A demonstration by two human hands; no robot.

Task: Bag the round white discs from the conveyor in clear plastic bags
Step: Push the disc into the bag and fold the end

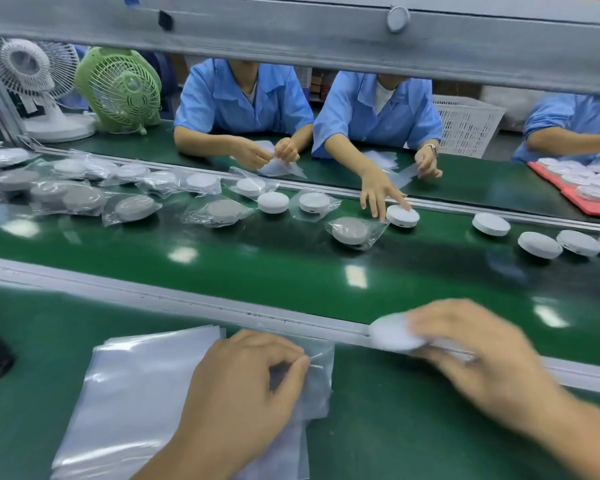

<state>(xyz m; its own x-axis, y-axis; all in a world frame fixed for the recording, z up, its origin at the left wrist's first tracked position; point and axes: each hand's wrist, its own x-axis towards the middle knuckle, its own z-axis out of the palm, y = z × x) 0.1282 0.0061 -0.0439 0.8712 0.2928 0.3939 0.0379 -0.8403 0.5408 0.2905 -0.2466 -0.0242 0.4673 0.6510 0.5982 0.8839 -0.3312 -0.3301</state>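
Note:
My right hand (478,362), blurred with motion, holds a round white disc (390,332) over the near metal rail of the conveyor. My left hand (246,386) pinches the edge of a clear plastic bag (317,375) on top of a stack of clear bags (129,386) on the green bench. Bare white discs (490,224) lie on the green belt (291,268) at the right. Several bagged discs (352,232) lie along the belt's middle and left.
Across the belt sit people in blue shirts; one person's hand (378,194) touches a disc (402,215). A green fan (118,86) and a white fan (32,77) stand far left. A white basket (465,126) and a red tray (575,195) are at the far right.

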